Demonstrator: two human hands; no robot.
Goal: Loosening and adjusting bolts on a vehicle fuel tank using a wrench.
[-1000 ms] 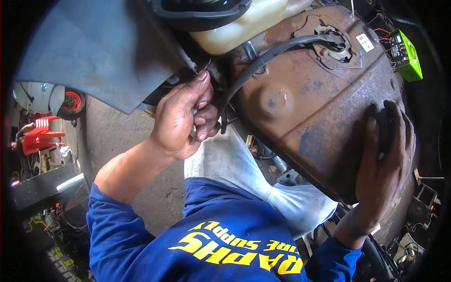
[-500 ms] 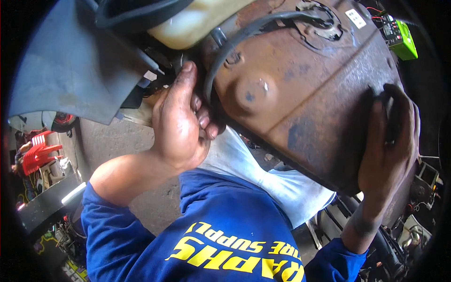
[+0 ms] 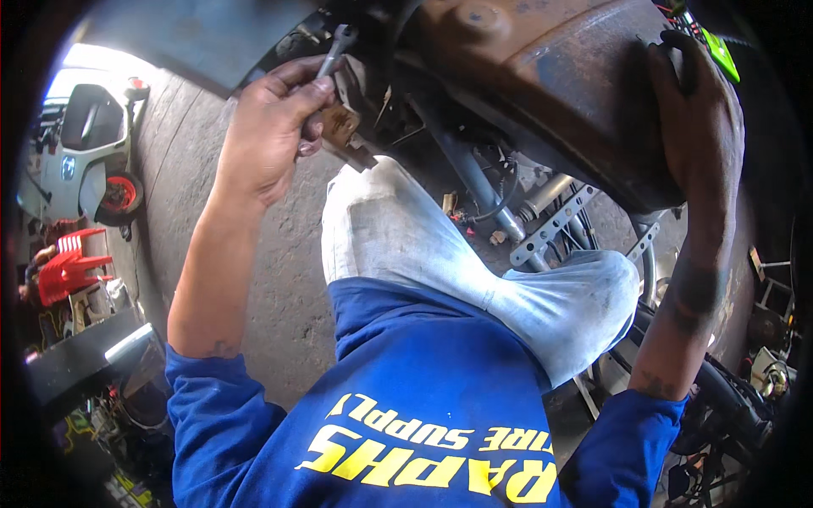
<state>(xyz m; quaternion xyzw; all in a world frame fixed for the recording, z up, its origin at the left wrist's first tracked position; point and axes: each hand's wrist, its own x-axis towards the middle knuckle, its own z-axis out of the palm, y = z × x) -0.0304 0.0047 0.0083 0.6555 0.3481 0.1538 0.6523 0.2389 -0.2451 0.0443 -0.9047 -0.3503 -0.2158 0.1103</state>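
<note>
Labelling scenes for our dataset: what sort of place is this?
Probably a vehicle repair workshop: silver metal wrench in the left hand, rusty brown metal tank, and pale, red-wheeled vehicle parked behind.

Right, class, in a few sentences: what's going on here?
A person is working with both hands. The left hand holds a small wrench, its head pointing away from the person, near a grey panel. The right hand rests against the right side of a rusty tank. Grey tubing shows past the tank's near edge.
</note>
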